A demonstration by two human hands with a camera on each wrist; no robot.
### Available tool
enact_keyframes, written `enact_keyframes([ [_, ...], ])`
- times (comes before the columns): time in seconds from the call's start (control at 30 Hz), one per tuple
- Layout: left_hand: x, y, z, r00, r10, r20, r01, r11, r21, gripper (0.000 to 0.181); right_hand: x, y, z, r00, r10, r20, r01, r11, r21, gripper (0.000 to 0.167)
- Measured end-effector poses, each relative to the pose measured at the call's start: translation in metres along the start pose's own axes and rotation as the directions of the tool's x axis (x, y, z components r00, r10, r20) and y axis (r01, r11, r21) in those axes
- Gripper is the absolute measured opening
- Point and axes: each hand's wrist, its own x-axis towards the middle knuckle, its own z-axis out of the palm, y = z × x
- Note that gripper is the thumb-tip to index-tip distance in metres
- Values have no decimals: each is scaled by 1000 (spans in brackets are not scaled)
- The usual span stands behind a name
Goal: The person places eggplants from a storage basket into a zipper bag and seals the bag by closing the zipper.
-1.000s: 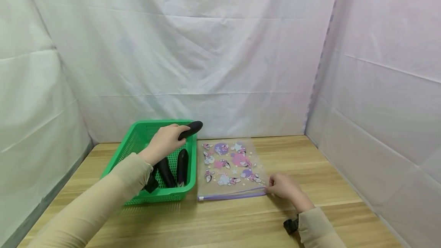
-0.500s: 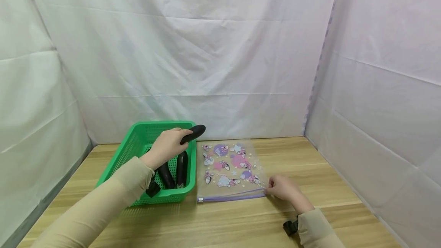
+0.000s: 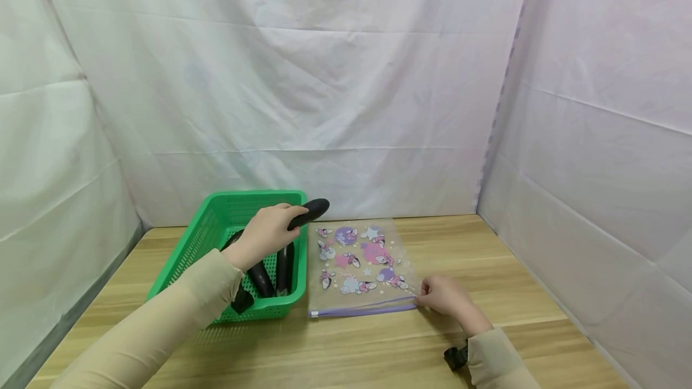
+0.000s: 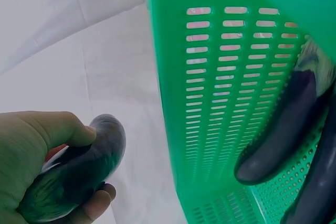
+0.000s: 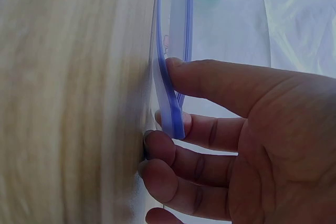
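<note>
My left hand (image 3: 270,230) grips a dark eggplant (image 3: 313,211) by one end, holding it above the right rim of a green basket (image 3: 186,246). In the left wrist view the thumb and fingers wrap round that eggplant (image 4: 79,174). Several more eggplants (image 4: 286,124) lie inside the basket. My right hand (image 3: 446,296) pinches the right corner of a clear zip bag (image 3: 357,263) printed with pink and purple cartoons. The bag lies flat on the table, its purple zip edge (image 5: 176,93) between thumb and index finger and slightly parted.
A white slider (image 3: 315,314) sits at the left end of the zip. The wooden table (image 3: 346,353) runs in front of the basket and bag. White cloth walls (image 3: 335,89) enclose the back and both sides.
My left hand has moved a little to the right with the eggplant, which now sits slightly lower in view. The right hand stays at the bag's corner.
</note>
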Motion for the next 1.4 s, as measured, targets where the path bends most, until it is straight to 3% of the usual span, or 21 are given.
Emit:
enact_keyframes([
  [0.7, -3, 16, -3, 1000, 20, 2, -20, 1000, 10, 41, 0, -1, -1, 1000, 0, -3, 0, 1000, 12, 29],
  [1.13, -8, 35, 1, 993, 122, -12, -121, 993, 8, 41, 2, 1, 1, 1000, -6, 7, 6, 1000, -5, 29],
  [1.4, -12, 41, 5, 995, 104, 0, -104, 995, -5, 41, 0, 0, 1, 1000, 9, 2, -9, 1000, 5, 29],
])
